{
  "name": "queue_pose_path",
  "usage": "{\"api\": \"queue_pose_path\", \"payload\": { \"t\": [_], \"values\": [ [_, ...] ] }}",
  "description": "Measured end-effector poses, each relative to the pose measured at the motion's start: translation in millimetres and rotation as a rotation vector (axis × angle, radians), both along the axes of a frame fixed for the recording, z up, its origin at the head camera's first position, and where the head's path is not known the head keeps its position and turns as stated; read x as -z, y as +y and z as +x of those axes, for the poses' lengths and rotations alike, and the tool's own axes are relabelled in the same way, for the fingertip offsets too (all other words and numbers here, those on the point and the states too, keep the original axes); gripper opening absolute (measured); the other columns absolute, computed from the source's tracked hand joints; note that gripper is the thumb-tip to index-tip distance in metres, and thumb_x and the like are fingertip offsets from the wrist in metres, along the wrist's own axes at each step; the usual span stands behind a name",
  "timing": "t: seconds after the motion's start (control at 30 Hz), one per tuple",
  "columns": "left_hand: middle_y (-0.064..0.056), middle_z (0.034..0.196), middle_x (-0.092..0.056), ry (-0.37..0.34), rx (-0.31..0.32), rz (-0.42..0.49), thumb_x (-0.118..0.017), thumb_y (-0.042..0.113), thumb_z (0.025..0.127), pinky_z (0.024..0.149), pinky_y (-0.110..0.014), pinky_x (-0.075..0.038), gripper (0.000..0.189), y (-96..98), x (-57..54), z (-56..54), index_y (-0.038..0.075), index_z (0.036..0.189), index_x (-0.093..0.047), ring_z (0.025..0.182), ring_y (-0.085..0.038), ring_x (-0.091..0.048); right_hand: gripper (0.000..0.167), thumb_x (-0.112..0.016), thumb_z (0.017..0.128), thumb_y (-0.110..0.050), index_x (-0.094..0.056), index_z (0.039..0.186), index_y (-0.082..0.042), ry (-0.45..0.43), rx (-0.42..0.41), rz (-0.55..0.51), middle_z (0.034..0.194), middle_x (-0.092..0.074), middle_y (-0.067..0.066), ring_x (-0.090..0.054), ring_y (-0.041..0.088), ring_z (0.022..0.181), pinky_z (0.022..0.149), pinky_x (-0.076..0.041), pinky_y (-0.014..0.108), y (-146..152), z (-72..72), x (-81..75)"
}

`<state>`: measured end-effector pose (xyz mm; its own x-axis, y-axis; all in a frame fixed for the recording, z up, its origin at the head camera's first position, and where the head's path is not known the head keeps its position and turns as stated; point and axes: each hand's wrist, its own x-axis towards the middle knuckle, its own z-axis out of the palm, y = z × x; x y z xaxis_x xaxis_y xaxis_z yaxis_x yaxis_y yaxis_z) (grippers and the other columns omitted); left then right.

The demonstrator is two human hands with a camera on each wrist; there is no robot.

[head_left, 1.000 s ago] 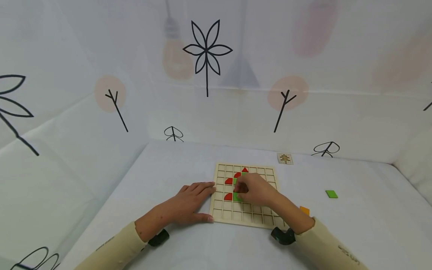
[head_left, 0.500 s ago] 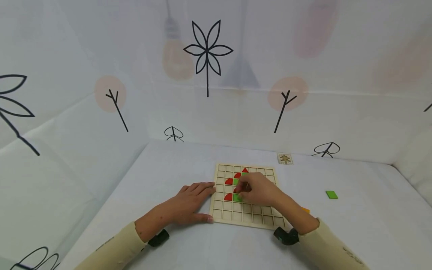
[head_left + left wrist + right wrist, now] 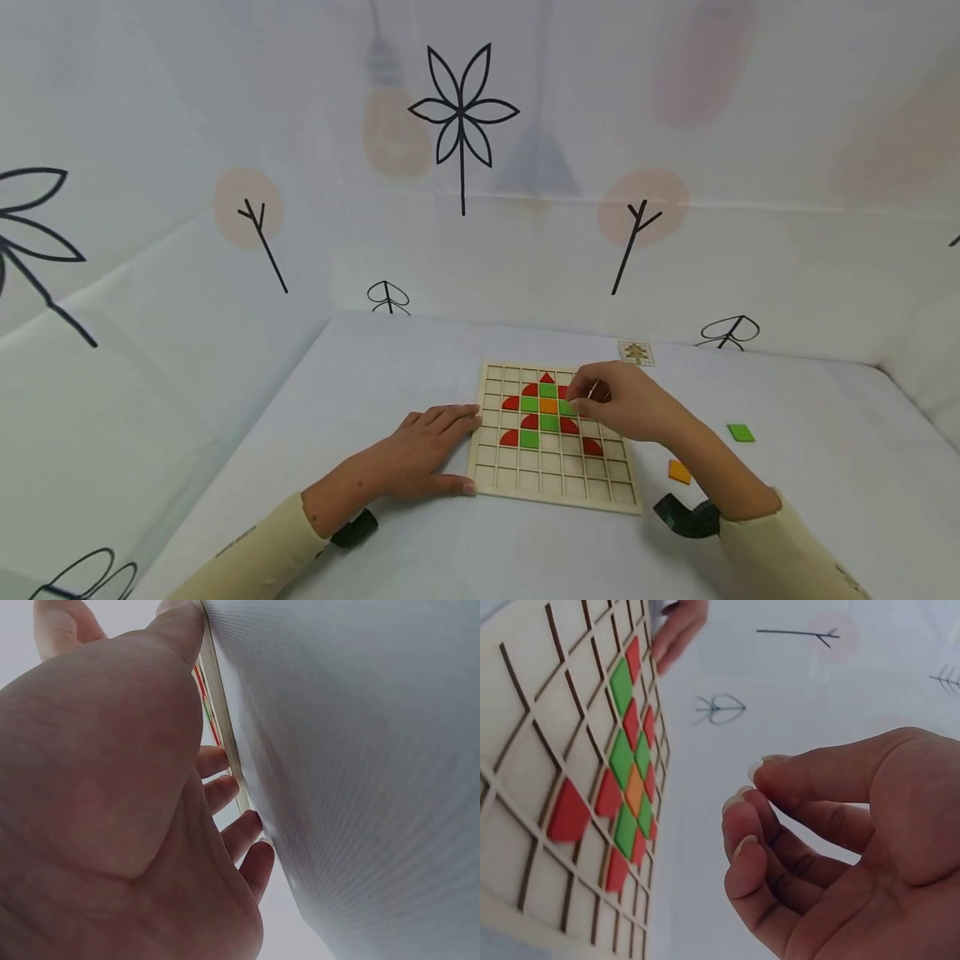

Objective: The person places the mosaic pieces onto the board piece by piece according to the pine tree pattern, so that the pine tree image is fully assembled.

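A wooden grid board (image 3: pixel 525 482) lies on the table, with red, green and orange pieces set in several of its cells. Straight fingers of my left hand (image 3: pixel 420 454) rest along the board's left edge, the thumb near its front corner. In the head view my right hand (image 3: pixel 633 404) is over the board's right part and covers some cells. Its fingers (image 3: pixel 746 874) are loosely bent, with nothing between them and the thumb in the right wrist view. Among the pieces are an orange square (image 3: pixel 548 406), a lower-left green square (image 3: pixel 528 439) and a red quarter-round piece (image 3: pixel 592 447).
On the table right of the board lie a loose orange square (image 3: pixel 679 472) and a loose green square (image 3: pixel 741 432). A small pattern card (image 3: pixel 636 353) lies behind the board. Printed white cloth walls (image 3: pixel 540 250) rise at the back and sides.
My right hand has lifted off the lower-left green square and moved right and back. The orange square and several other pieces now show. My left hand has stayed at the board's edge.
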<state>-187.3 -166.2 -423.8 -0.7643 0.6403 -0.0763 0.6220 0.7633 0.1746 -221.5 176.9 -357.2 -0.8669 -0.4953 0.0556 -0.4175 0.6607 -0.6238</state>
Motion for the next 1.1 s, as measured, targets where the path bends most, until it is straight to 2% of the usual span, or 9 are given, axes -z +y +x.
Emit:
{"api": "queue_pose_path", "payload": {
  "t": [0.2, 0.43, 0.73, 1.1],
  "values": [
    [0.005, 0.176, -0.02, -0.007, -0.005, 0.002, -0.059, 0.074, 0.096, 0.12, -0.053, -0.034, 0.094, 0.1, -2.0, 0.9, 0.023, 0.168, -0.027, 0.159, -0.022, -0.023, 0.005, -0.073, 0.1, -0.014, -0.074, 0.104, -0.011, 0.03, 0.064, 0.021, 0.095, -0.071, 0.001, -0.062, 0.017, 0.082, 0.07, -0.054, 0.031, 26.6, 4.3, -8.8],
    [0.004, 0.176, -0.02, -0.012, -0.005, -0.006, -0.059, 0.073, 0.096, 0.12, -0.054, -0.034, 0.094, 1.1, -4.0, 1.2, 0.022, 0.168, -0.028, 0.159, -0.022, -0.023, 0.011, -0.073, 0.101, -0.015, -0.073, 0.109, -0.009, 0.001, 0.147, 0.044, 0.1, -0.072, 0.005, -0.066, 0.022, 0.084, 0.068, -0.053, 0.031, 62.1, 8.1, -6.8],
    [0.005, 0.176, -0.02, -0.011, -0.012, -0.014, -0.059, 0.074, 0.096, 0.12, -0.053, -0.034, 0.094, 0.4, -3.9, 1.8, 0.023, 0.168, -0.028, 0.159, -0.022, -0.024, 0.014, -0.075, 0.096, -0.007, -0.075, 0.11, -0.007, 0.052, 0.175, 0.105, 0.105, -0.073, 0.005, -0.063, 0.016, 0.086, 0.066, -0.055, 0.026, 115.1, 5.7, 11.0],
    [0.007, 0.176, -0.019, -0.017, -0.016, -0.022, -0.057, 0.075, 0.096, 0.121, -0.053, -0.034, 0.094, 1.9, -2.9, 2.1, 0.024, 0.169, -0.026, 0.159, -0.021, -0.023, 0.029, -0.079, 0.094, -0.012, -0.074, 0.123, -0.01, -0.023, 0.165, 0.158, 0.108, -0.07, 0.002, -0.058, 0.009, 0.084, 0.065, -0.051, 0.026, 182.2, -9.4, 29.7]
  ]
}}
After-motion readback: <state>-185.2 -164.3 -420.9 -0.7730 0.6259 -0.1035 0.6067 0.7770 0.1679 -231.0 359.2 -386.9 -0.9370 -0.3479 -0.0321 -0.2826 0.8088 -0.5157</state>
